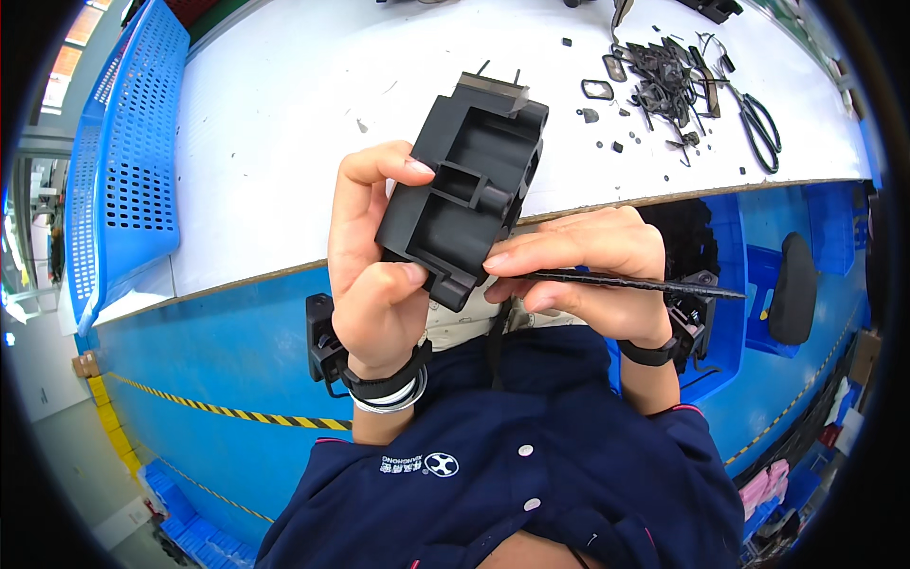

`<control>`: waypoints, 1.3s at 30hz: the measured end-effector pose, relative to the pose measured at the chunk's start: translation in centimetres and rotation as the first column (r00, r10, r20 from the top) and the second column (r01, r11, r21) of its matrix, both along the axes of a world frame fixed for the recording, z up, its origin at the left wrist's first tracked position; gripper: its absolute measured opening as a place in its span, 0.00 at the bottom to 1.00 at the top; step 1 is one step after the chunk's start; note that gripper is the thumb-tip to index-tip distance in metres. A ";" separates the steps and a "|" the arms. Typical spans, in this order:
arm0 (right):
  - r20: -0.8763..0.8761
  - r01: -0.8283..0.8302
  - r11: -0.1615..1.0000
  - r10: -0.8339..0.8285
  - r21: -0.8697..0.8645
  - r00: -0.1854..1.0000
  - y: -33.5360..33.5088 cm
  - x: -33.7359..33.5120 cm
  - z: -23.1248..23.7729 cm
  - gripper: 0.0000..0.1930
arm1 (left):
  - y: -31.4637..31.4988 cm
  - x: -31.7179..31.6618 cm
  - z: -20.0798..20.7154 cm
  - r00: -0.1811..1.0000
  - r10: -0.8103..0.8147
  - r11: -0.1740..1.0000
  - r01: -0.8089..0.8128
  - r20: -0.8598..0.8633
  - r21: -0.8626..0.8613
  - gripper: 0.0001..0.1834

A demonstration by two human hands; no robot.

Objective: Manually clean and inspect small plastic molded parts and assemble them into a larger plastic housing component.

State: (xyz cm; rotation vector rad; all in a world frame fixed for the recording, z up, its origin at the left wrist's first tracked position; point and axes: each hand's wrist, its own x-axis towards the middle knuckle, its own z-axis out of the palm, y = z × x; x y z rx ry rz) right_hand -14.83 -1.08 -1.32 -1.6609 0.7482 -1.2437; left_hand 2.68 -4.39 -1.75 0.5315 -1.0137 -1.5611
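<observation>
A black molded plastic housing (464,185) with open compartments is held up in front of me, tilted, above the table's near edge. My left hand (374,251) grips it along its left side, thumb and fingers pressed on its edges. At its lower right corner is my right hand (592,261), fingertips close to the part. A thin black stick-like tool (645,282) lies in the closed right hand and points out to the right; its working tip is hidden behind the fingers. Two thin prongs stick up from the housing's top end.
On the white table (284,123), a heap of black plastic scraps (668,81) lies at the far right beside black-handled scissors (758,128). A blue perforated basket (142,142) stands at the left. Below the table's right side are blue bins (725,275), one holding black parts.
</observation>
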 end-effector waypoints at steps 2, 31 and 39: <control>-0.074 0.075 0.993 -0.082 -0.090 0.994 0.1 0.2 0.0 0.13 | 0.0 -0.2 0.1 0.999 0.033 0.999 -0.033 0.029 -0.002 0.28; 0.025 0.222 0.971 -0.221 -0.086 0.975 -2.4 -1.7 0.5 0.08 | -0.9 0.8 0.3 0.993 -0.094 0.988 0.101 -0.065 0.118 0.25; -0.058 0.245 0.969 -0.244 0.010 0.968 -1.8 -1.4 0.9 0.09 | -0.8 0.8 0.3 0.991 -0.065 0.998 0.064 0.119 0.013 0.24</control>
